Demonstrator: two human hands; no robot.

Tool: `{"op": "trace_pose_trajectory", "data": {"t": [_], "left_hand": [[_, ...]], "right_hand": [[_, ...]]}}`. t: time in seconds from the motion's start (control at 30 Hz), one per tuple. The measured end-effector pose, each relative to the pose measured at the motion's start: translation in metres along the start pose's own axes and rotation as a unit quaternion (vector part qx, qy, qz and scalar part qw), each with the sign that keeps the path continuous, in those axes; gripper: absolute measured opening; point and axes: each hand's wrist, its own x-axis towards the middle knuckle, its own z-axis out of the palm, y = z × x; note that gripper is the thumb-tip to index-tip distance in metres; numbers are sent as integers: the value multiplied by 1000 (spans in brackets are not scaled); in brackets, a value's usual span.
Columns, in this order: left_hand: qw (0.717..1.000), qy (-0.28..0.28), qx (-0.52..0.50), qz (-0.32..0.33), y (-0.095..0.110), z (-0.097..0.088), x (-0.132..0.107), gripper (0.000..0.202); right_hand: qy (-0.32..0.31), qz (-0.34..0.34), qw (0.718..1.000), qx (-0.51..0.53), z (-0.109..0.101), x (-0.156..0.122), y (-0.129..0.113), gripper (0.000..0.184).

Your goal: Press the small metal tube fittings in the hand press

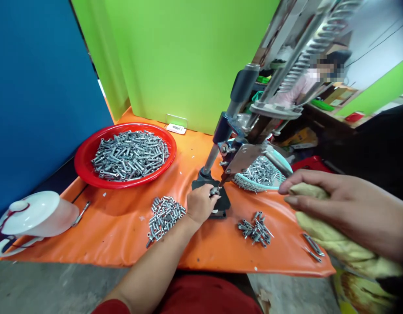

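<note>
My left hand (200, 204) rests on the black base (222, 203) of a hand press (240, 131), its fingers pinched on a small metal part (215, 191) under the press tip. My right hand (345, 205) is raised at the right, fingers curled around the press lever, which is wrapped in yellowish cloth (332, 235). A loose pile of metal parts (164, 216) lies just left of my left hand. A smaller pile (256, 229) lies to the right of the base.
A red bowl (86, 152) full of metal parts sits at the back left on the orange mat (116, 226). A teal basket (282, 162) of parts stands behind the press. A white lidded cup (34, 216) is at the left edge. Another person sits beyond the press.
</note>
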Motion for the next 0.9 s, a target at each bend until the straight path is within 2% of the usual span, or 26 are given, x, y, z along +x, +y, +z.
{"op": "trace_pose_trajectory", "data": {"t": [0.07, 0.1, 0.27, 0.4, 0.57, 0.63, 0.77, 0.9], "left_hand": [[1000, 1, 0, 0, -1, 3, 0, 26], [1000, 3, 0, 1, -1, 4, 0, 26], [1000, 26, -2, 10, -2, 9, 0, 24], [999, 46, -1, 22, -2, 12, 0, 23], [998, 56, 18, 22, -1, 15, -2, 21], [998, 52, 28, 18, -1, 15, -3, 21], [998, 49, 29, 18, -1, 12, -3, 25], [997, 36, -67, 25, 6, 7, 0, 27]], "right_hand": [[-70, 40, 997, -19, 8, -10, 8, 28], [-70, 33, 996, -36, 12, -14, 11, 27], [31, -121, 985, -118, 36, -26, 21, 15], [72, -146, 983, -84, 66, -26, 40, 9], [146, -197, 970, -13, 112, -13, 77, 19], [172, -210, 963, -4, 124, -7, 86, 21], [185, -205, 961, 18, 128, -7, 85, 21], [178, -160, 970, 41, 120, -19, 76, 18]]}}
